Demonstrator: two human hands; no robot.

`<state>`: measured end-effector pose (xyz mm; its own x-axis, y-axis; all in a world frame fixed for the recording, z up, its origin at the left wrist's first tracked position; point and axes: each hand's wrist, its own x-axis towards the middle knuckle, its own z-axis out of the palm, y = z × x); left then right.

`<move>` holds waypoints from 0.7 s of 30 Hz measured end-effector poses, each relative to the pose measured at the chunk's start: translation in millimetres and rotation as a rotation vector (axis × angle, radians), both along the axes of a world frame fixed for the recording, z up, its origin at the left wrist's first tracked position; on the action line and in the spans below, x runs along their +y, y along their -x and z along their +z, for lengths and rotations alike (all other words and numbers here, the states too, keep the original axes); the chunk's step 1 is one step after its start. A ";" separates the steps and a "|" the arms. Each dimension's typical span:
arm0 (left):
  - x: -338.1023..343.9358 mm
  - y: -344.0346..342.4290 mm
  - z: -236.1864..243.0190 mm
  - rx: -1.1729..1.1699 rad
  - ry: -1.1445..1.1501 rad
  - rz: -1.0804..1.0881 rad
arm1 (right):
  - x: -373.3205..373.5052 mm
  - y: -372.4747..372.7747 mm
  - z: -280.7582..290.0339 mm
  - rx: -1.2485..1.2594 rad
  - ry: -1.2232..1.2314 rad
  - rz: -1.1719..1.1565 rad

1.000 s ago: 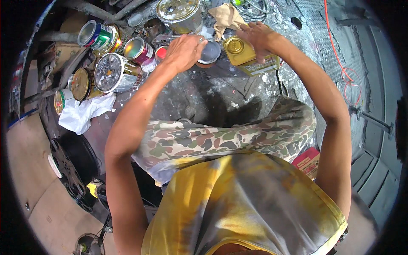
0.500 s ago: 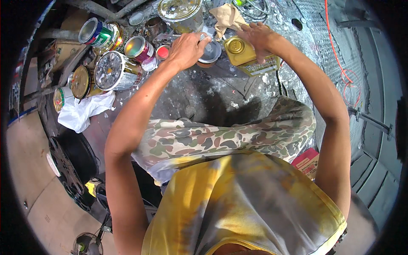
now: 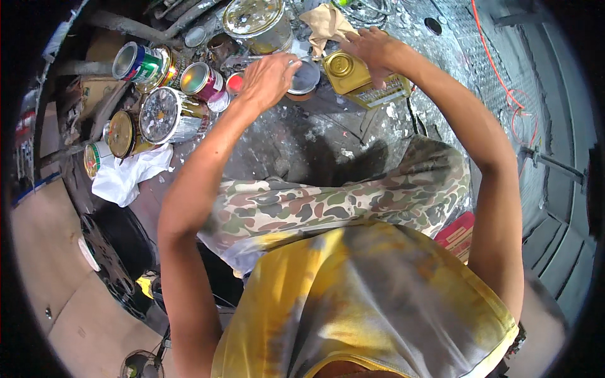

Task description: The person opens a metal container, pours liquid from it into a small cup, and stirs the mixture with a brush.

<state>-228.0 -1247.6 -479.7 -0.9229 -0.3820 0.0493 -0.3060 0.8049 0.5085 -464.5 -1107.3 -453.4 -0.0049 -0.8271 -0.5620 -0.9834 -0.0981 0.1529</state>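
Observation:
My left hand point(image 3: 270, 80) is closed, its fingers curled together beside the left rim of a small round container point(image 3: 304, 78) with grey contents or a grey lid. What the fingers hold, if anything, is hidden. My right hand point(image 3: 376, 53) reaches over the top of a gold rectangular tin point(image 3: 356, 82) with a round cap. Its fingers are stretched apart, some toward the crumpled brown paper point(image 3: 326, 25) behind, the thumb hanging over the tin's top. A can with a red top point(image 3: 234, 83) is partly covered by my left hand.
A large paint-smeared bucket point(image 3: 258, 25) stands at the back. Several paint cans point(image 3: 167, 113) lean at the left, near a white plastic bag point(image 3: 129, 176). An orange cable point(image 3: 488, 57) runs down the right. Paint spots cover the dark floor point(image 3: 315, 126).
The whole view has shifted slightly. My left hand has moved a little nearer and left relative to the grey-topped container. My right hand stays over the gold tin.

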 end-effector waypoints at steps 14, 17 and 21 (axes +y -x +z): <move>-5.7 -5.6 80.8 -0.031 0.000 -0.086 | -2.0 20.9 -22.5 -0.018 0.071 0.012; -14.8 -10.5 92.8 0.020 -0.043 -0.103 | -13.9 19.4 -27.0 -0.054 0.014 0.006; -20.4 -7.2 110.6 -0.074 -0.092 -0.054 | -25.7 27.0 -39.6 0.011 -0.060 0.134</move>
<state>-220.8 -1268.0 -369.1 -0.9419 -0.3317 -0.0522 -0.3029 0.7724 0.5583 -491.4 -1133.0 -493.1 0.0968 -0.7857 -0.6110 -0.9592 -0.2376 0.1535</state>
